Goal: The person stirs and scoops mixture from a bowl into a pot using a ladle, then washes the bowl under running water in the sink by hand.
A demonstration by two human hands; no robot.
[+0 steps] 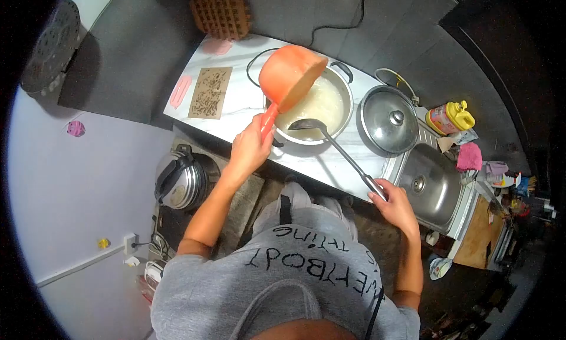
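Note:
An orange saucepan point(289, 73) is tilted over the left side of a large metal pot point(348, 107), and my left hand point(250, 146) is closed round its handle. Pale, cloudy liquid point(323, 104) fills part of the pot. My right hand point(391, 203) grips the dark handle end of a long ladle point(345, 154), whose bowl rests over the pot's near rim, at the liquid. What the saucepan holds is hidden, as its opening faces the pot.
Right of the pot lies a glass lid point(389, 119), then a steel sink point(430, 184) and a yellow bottle point(450, 117). A speckled brown sheet point(210, 93) lies on the marble-patterned counter point(242, 92). A metal cooker point(180, 181) stands lower left.

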